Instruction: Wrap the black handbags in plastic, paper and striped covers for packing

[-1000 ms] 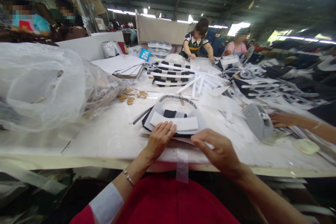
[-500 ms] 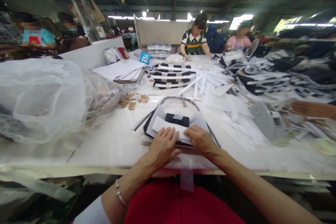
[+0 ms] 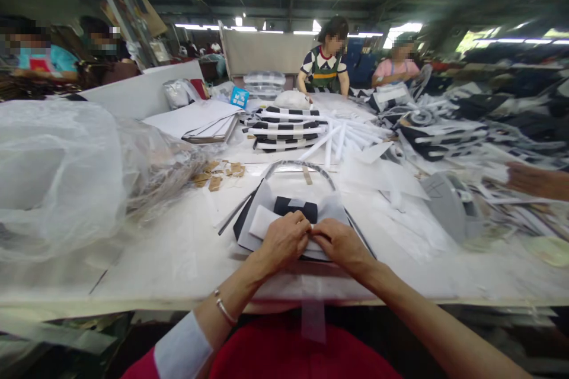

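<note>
Directly before me a handbag (image 3: 240, 228) with dark sides lies on the table, its looped handle (image 3: 329, 176) pointing away from me. White sheeting covers its front, and a dark roll with a pale band (image 3: 284, 206) rests there. Across the bag's near part is a folded white sheet (image 3: 262, 220). My left hand (image 3: 287, 238) is closed at the middle of this sheet, fingers bent and pressed together. My right hand (image 3: 341, 241) pinches beside it, the fingertips of both hands nearly touching. What exactly lies between the fingertips is partly hidden.
A large clear plastic bag (image 3: 57, 160) bulges at the left. Brown paper bits (image 3: 216, 180) lie beyond it. White tubes (image 3: 322, 142) and wrapped black-and-white handles (image 3: 284, 130) are stacked farther back. A grey reel (image 3: 447, 204) stands right, near another person's hand (image 3: 536, 180).
My left hand has gone from lying flat on the white sheet to a closed grip, moving right towards my right hand. The whole view has shifted slightly.
</note>
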Tool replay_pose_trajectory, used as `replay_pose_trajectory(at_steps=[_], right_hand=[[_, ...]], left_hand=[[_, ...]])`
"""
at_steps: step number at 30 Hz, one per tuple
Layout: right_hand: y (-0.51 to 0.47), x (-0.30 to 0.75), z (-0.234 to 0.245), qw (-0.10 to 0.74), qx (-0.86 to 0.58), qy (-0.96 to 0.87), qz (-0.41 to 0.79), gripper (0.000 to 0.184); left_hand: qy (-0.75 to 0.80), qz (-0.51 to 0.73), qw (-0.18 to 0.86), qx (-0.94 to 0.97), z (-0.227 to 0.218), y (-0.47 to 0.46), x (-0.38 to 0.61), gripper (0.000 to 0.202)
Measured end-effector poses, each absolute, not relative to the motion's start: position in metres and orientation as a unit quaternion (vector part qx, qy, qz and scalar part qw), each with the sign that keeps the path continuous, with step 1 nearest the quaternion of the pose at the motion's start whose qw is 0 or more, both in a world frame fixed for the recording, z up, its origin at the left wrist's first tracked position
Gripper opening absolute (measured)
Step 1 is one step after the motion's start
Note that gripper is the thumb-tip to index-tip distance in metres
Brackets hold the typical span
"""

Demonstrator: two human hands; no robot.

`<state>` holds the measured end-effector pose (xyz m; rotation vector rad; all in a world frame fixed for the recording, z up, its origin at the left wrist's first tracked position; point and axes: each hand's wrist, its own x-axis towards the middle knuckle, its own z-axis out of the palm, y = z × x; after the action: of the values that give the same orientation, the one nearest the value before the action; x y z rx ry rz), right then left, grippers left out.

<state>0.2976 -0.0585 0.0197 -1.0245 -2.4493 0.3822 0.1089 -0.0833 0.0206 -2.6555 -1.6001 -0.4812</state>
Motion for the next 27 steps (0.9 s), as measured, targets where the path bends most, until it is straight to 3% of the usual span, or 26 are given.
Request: replay_pose_trajectory(at_steps=[3, 5, 9, 11, 16, 21, 24, 27], right_hand=[[-0.045, 0.302, 0.041, 0.242, -0.424, -0.846, 0.214, 0.005], [-0.029, 0.302, 0.055, 0.25, -0.442, -0.846, 0.163, 0.008], [0.013, 0.284, 0.066, 0.185, -0.386, -0.903, -0.033, 0.051], [0.031, 0.269, 0.062, 0.129, -0.364, -0.92, -0.067, 0.062], [0.061, 0.242, 0.049, 0.061, -0.412, -0.909, 0.0, 0.035], [0.053, 0.255, 0.061, 0.116, -0.453, -0.883, 0.043, 0.041], [0.026, 0.273, 0.068, 0.172, -0.416, -0.882, 0.14, 0.028], [-0.005, 0.288, 0.062, 0.164, -0.33, -0.913, 0.175, 0.026]], left_hand=[[-0.507, -0.167, -0.025, -0.845, 0.021, -0.086, 0.108, 0.017], [-0.507, -0.17, -0.03, -0.845, 0.022, -0.086, 0.109, 0.019], [-0.502, -0.181, -0.04, -0.845, 0.024, -0.084, 0.109, 0.02], [-0.503, -0.182, -0.045, -0.844, 0.024, -0.084, 0.108, 0.019], [-0.505, -0.19, -0.051, -0.84, 0.021, -0.084, 0.107, 0.019], [-0.502, -0.207, -0.057, -0.838, 0.019, -0.083, 0.105, 0.02], [-0.507, -0.218, -0.07, -0.831, 0.019, -0.083, 0.105, 0.02], [-0.516, -0.23, -0.083, -0.821, 0.018, -0.084, 0.104, 0.02]])
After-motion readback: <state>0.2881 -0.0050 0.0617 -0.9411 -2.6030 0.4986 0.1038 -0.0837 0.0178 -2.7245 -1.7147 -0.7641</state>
